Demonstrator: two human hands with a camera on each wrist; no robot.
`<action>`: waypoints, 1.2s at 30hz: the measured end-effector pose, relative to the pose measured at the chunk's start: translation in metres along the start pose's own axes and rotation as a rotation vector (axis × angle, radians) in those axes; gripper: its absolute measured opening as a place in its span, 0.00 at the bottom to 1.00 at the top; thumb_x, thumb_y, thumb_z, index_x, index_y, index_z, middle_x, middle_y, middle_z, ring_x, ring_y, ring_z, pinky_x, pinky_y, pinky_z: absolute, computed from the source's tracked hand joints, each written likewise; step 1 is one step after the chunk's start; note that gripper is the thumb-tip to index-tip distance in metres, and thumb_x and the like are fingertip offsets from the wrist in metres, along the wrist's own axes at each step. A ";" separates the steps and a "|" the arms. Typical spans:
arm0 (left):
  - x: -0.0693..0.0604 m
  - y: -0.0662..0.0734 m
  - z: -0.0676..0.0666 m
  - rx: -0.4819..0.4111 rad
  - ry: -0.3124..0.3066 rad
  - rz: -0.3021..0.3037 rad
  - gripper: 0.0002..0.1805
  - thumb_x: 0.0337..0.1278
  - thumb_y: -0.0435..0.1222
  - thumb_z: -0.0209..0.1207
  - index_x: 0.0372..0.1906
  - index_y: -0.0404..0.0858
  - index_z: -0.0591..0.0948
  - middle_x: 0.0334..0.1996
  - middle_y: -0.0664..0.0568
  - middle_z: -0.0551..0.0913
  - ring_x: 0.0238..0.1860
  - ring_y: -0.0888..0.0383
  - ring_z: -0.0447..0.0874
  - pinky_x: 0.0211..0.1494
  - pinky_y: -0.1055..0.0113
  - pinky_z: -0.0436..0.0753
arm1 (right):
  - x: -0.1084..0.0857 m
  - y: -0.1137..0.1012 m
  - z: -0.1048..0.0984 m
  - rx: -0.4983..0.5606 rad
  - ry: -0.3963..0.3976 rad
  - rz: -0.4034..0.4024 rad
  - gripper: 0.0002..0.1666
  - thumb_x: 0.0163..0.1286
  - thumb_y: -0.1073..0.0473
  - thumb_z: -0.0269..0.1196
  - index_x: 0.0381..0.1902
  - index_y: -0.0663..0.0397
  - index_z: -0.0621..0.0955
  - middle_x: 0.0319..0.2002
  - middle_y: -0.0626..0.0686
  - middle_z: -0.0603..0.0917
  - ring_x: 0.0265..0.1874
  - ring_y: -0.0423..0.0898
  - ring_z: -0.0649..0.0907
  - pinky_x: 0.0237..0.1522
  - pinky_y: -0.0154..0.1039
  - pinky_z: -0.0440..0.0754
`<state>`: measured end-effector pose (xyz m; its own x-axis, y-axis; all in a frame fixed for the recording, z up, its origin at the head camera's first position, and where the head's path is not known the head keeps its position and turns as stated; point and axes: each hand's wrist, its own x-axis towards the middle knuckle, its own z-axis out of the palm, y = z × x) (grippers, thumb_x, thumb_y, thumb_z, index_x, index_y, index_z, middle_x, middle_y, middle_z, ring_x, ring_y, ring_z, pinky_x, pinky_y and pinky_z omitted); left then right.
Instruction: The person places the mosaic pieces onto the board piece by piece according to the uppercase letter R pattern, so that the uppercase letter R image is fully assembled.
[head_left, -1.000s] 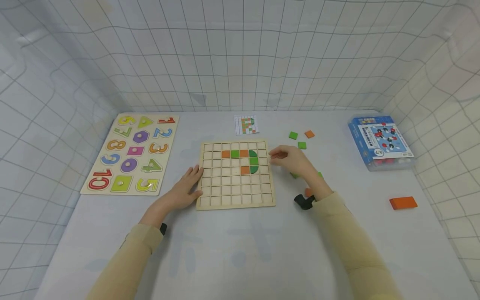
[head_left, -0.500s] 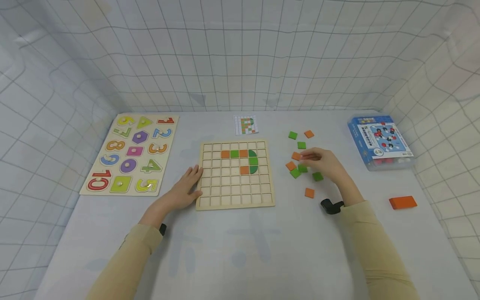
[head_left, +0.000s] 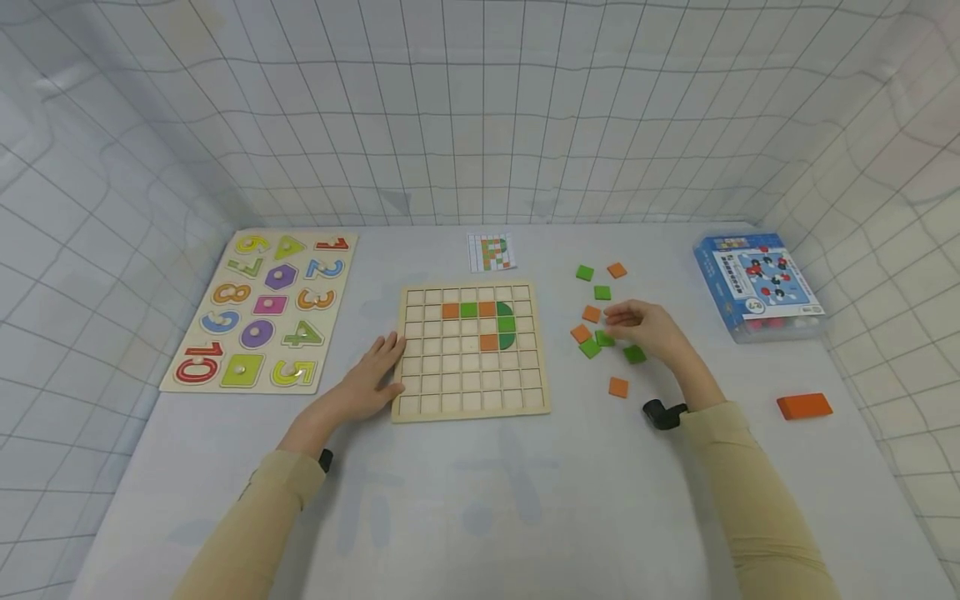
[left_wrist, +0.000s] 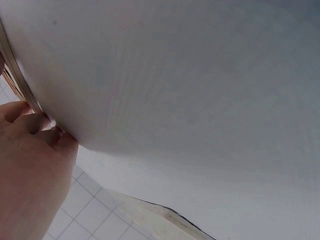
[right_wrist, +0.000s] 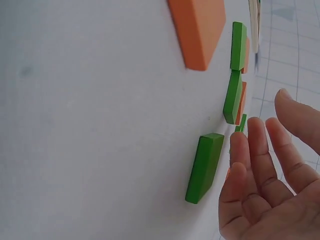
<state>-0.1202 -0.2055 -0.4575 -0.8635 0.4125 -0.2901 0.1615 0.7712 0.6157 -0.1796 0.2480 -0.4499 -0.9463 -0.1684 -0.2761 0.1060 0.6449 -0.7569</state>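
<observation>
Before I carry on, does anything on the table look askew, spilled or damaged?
Nothing looks spilled or damaged. The only untidy part is the loose tiles, scattered at mixed angles right of the board; they stand out because the set tiles sit neatly in its cells.

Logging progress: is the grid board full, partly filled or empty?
Partly filled: coloured tiles occupy some squares of the board; its lower rows are bare.

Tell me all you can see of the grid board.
The grid board is a pale, wood-looking panel with a rim and square cells. It lies flat on the table, the left hand touching its left edge. Three orange squares, two green squares and two dark green rounded pieces sit in it; most cells are bare.
</observation>
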 end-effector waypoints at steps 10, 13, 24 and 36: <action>0.000 0.000 0.001 0.004 -0.005 -0.002 0.40 0.70 0.34 0.53 0.77 0.28 0.46 0.78 0.31 0.39 0.78 0.32 0.31 0.77 0.36 0.40 | 0.003 0.002 0.005 -0.064 -0.014 0.053 0.26 0.68 0.57 0.65 0.60 0.63 0.76 0.56 0.64 0.80 0.55 0.58 0.78 0.59 0.52 0.76; 0.000 0.000 0.001 0.005 -0.004 0.000 0.40 0.70 0.34 0.53 0.77 0.28 0.46 0.77 0.31 0.39 0.77 0.32 0.31 0.77 0.36 0.40 | 0.003 0.003 0.005 -0.083 -0.024 0.060 0.26 0.67 0.57 0.66 0.60 0.63 0.77 0.54 0.64 0.80 0.54 0.57 0.78 0.57 0.50 0.76; 0.000 0.000 0.000 0.007 -0.007 -0.004 0.40 0.70 0.34 0.52 0.77 0.29 0.45 0.78 0.31 0.39 0.78 0.32 0.31 0.78 0.37 0.40 | 0.003 0.001 0.007 -0.189 -0.034 0.050 0.19 0.66 0.59 0.67 0.52 0.62 0.81 0.43 0.58 0.79 0.44 0.53 0.75 0.44 0.41 0.73; 0.000 0.002 -0.001 -0.002 -0.011 -0.017 0.40 0.71 0.34 0.52 0.78 0.30 0.45 0.78 0.32 0.38 0.78 0.33 0.30 0.78 0.36 0.39 | 0.002 -0.003 0.006 -0.199 -0.003 0.056 0.15 0.64 0.61 0.68 0.47 0.61 0.80 0.40 0.57 0.78 0.42 0.52 0.75 0.41 0.40 0.73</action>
<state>-0.1199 -0.2043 -0.4553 -0.8610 0.4041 -0.3087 0.1453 0.7772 0.6123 -0.1802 0.2416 -0.4516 -0.9398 -0.1301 -0.3161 0.0955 0.7879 -0.6083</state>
